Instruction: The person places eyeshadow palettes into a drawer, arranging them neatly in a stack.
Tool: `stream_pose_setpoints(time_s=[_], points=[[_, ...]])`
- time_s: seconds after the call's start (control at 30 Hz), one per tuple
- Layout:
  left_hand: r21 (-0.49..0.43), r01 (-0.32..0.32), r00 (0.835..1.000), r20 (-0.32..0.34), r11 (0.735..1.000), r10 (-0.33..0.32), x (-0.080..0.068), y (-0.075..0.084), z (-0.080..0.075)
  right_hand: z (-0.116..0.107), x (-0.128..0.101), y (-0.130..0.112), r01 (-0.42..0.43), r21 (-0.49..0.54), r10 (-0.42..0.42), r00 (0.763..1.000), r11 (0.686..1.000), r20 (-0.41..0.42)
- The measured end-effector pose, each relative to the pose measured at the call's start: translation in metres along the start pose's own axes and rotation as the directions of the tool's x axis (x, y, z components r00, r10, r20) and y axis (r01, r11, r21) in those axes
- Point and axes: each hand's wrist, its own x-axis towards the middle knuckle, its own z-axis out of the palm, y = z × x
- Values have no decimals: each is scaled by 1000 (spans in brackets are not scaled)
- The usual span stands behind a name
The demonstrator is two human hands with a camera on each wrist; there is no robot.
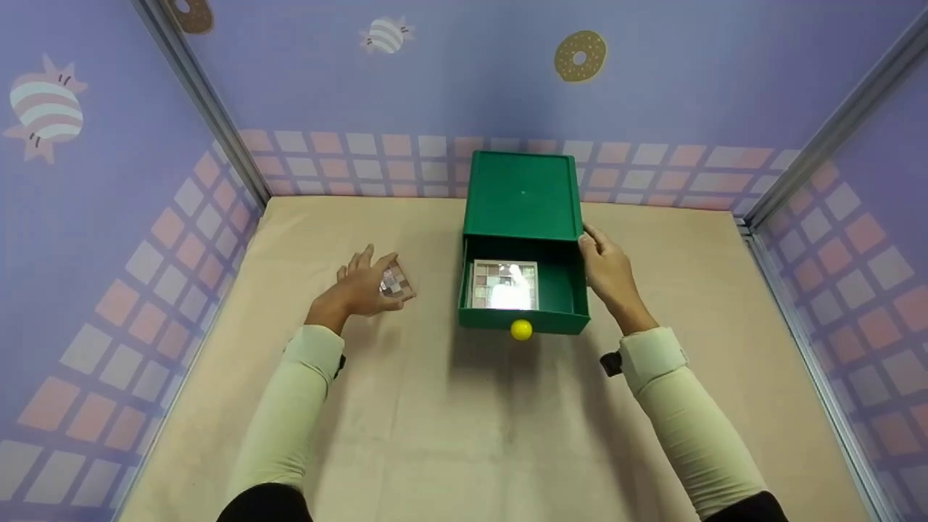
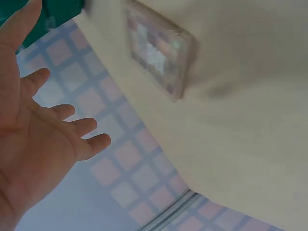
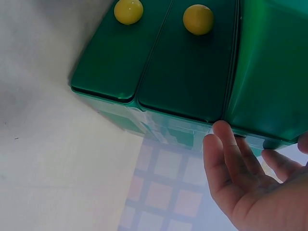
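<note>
1. The left hand [image 1: 360, 287] hangs with fingers spread and slack, holding nothing, just above a small checkered palette [image 1: 396, 282] lying on the beige table [image 1: 435, 428].
2. At three o'clock from it stands the green drawer box [image 1: 523, 196] (top drawer pulled out), with a second palette [image 1: 504, 285] inside.
3. The right hand [image 1: 607, 270] rests straight fingers against the box's right side.

Both hands open, L [image 1: 360, 285] R [image 1: 607, 268], arms extended

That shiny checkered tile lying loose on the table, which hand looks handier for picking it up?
Probably the left hand: it hovers open right beside the tile. The right hand rests against the green drawer box, on the far side.
</note>
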Motion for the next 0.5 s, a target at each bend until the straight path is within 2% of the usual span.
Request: stream_pose_setpoints(time_s=[0.23,0.5], points=[[-7,73,997,31,997,-72,15,-22,16,0,1,0,10,-9,-10,1000,1000,-16],[32,157,983,91,987,-160,24,-33,33,1,1,1,1,6,-1,1000,1000,-5]])
